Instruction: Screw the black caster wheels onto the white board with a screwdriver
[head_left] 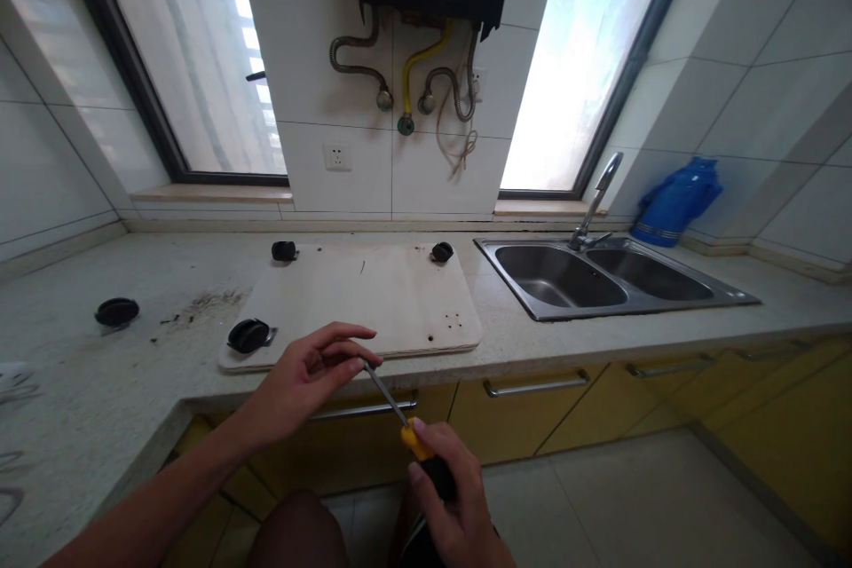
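A yellow-and-black screwdriver (416,441) is gripped by the right hand (464,501) before the speckled worktop (169,364), its slim metal shaft (386,391) touched by the left hand (314,374). Beyond, a round black caster (117,311), a flat board (359,295) with three casters (248,335) and a steel sink (586,311) are backed by tiled walls (426,182).

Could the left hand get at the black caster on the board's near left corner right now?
Probably yes: the caster sits close beside the left hand with nothing visibly between, though that hand's fingers are at the screwdriver's tip.
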`<state>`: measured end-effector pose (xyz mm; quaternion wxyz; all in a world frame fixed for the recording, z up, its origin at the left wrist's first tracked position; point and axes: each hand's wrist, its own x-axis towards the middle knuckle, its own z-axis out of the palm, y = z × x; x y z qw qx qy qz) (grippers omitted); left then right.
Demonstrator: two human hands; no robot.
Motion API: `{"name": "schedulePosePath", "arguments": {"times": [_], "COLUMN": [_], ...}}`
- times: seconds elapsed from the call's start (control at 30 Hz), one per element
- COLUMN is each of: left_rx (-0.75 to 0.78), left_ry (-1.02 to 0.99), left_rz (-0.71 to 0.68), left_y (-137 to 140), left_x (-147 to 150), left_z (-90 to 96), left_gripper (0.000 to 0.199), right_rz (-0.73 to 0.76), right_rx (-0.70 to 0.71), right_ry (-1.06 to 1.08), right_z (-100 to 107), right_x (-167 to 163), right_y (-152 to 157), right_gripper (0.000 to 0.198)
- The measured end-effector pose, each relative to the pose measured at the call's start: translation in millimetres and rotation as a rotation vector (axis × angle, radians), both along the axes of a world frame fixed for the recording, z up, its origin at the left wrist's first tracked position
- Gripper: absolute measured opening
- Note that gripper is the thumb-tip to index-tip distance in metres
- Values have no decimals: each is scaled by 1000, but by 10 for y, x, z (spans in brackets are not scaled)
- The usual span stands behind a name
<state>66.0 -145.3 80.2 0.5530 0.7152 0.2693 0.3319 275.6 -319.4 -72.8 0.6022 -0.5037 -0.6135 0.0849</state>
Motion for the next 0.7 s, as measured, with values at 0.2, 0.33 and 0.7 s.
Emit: {"name": "schedulePosePath", "arguments": {"times": [0.2,0.33,0.7], "left_rx": [-53,-53,404], "left_ry": [49,42,-330], "left_rz": [-16,-86,343], "left_y": [-74,-14,1637], "left_x": [87,412,2344], "left_z": [-201,-114,128], "left_gripper": [37,40,39], "right_rz": [210,306,-404], "right_rx": [-292,-318,216], "right_ry": [587,764,259], "right_z": [-177,-37,865], "right_x": [253,407,1307], "right_y": [-72,84,939], "right_gripper": [52,58,28]}}
